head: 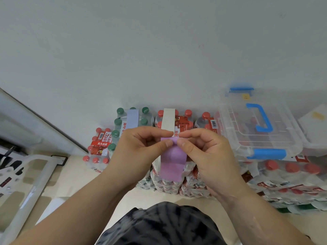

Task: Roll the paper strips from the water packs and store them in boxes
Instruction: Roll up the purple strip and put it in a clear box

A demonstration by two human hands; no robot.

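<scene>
Nearest the camera is the lap of a person in dark patterned clothing point(164, 225), with both bare forearms reaching forward.

Just beyond, the two hands meet at the top end of a purple paper strip point(172, 160). The left hand point(141, 149) pinches that end between thumb and forefinger, and the right hand point(208, 152) does the same from the other side, with its remaining fingers loosely curled. The fingertips almost touch. The top edge looks curled over between them, probably the first turn of a roll, which would explain why both hands work so close together. The rest of the strip hangs free in front of the packs.

Behind the hands, shrink-wrapped water packs point(169, 183) sit stacked on the floor point(74, 174). Further back, a white strip point(169, 121) lies across a red-capped pack, and to its left a pale blue strip point(132, 119) lies across a green-capped pack point(117, 128). Both look like they are waiting their turn.

To the right, a clear plastic box point(283, 121) with blue handle and clasps rests on more red-capped packs point(292, 168). Its lid is on, and it is within easy reach, likely ready for the finished rolls.

A plain pale wall point(159, 50) rises behind everything.
</scene>
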